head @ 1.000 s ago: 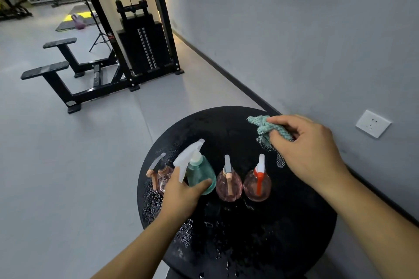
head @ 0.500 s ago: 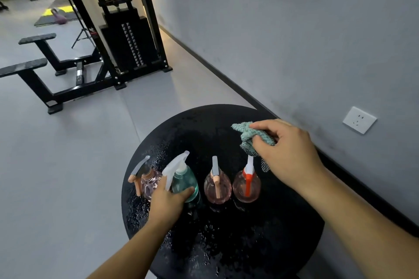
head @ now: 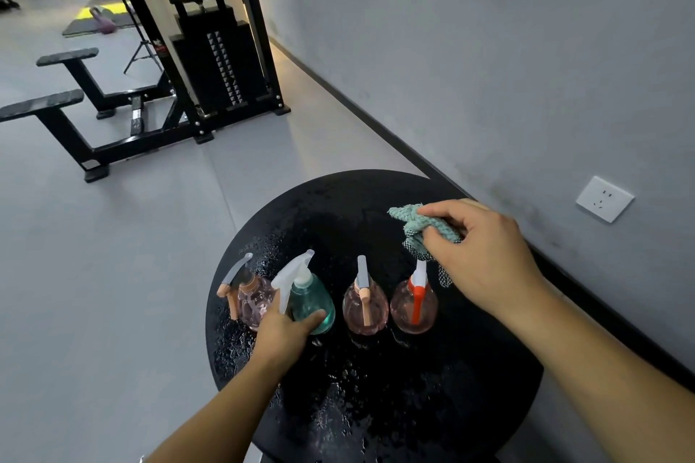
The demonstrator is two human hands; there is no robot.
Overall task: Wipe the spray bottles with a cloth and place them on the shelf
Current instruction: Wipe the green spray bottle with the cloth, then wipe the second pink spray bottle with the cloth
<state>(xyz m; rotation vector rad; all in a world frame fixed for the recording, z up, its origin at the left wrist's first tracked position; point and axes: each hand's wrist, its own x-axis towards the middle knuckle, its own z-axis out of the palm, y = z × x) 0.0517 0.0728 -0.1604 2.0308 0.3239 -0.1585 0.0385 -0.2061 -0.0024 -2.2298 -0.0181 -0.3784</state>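
Standing unwiped on the wet bench [head: 489,406], four bottles: teal bottle [head: 314,303] at 9 o'clock gripped by left hand [head: 282,334], cloth [head: 425,227] bunched in right hand [head: 485,259]; none shelved.

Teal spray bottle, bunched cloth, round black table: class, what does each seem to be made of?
Teal spray bottle: probably translucent glossy plastic, since it is see-through. Bunched teal cloth: soft woven or knitted fabric with a mesh patch; it crumples. Round black table: hard, dark surface beaded with droplets; material unclear.
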